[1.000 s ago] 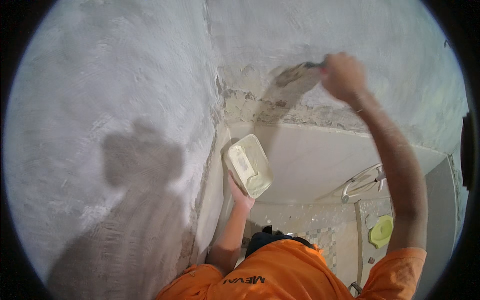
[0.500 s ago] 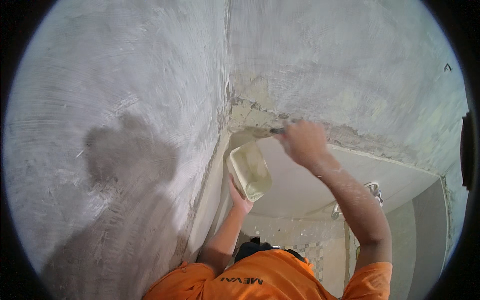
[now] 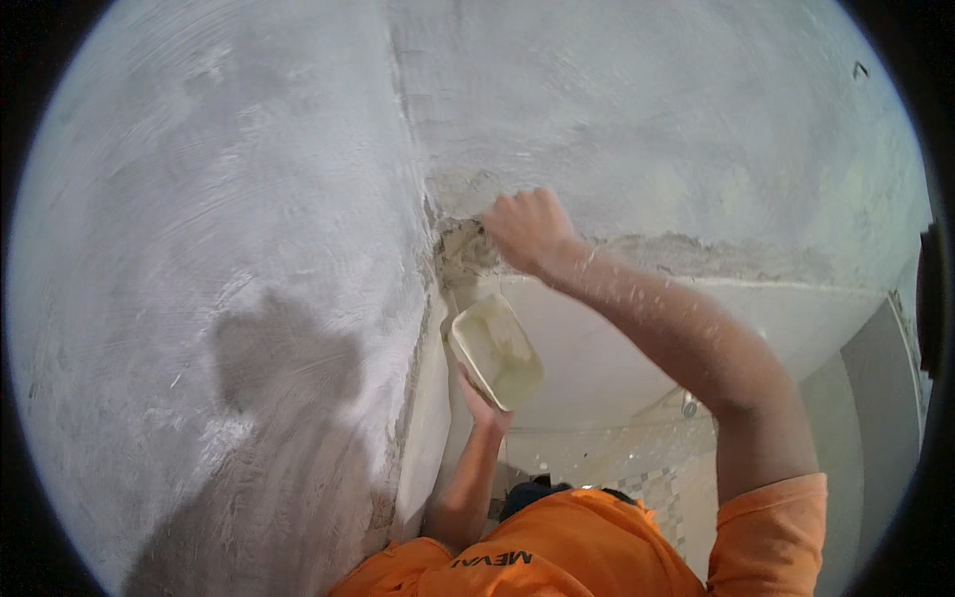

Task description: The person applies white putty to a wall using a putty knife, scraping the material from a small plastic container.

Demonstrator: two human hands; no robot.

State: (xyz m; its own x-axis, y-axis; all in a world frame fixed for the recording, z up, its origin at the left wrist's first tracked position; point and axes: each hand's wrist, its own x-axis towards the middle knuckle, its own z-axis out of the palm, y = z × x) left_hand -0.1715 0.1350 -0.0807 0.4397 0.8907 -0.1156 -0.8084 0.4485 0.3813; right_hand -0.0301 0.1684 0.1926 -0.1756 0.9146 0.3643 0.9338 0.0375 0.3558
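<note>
My left hand (image 3: 485, 403) holds a pale cream plastic tub (image 3: 497, 353) from below and its left side, tilted so its inside shows. Whitish, wet-looking residue coats the inner walls. Up at the corner, my right hand (image 3: 532, 229) is closed, its back toward me, right against the rough strip (image 3: 468, 247) where the plaster ends above the smooth white panels. Whatever its fingers grip is hidden behind the hand now; the earlier frame shows a small, dark, slim hand tool there, its kind unclear.
Grey plastered walls (image 3: 617, 109) meet in a corner, with a ragged plaster edge above the white panel (image 3: 617, 348). A metal fitting (image 3: 689, 403) sticks out low on the right. Mosaic tile (image 3: 652, 493) shows on the floor. My shadow (image 3: 288, 368) falls on the left wall.
My right hand has moved left and up, from over the white panel to the rough strip by the corner. The tub stays in my left hand, slightly lower. The view has shifted a little.
</note>
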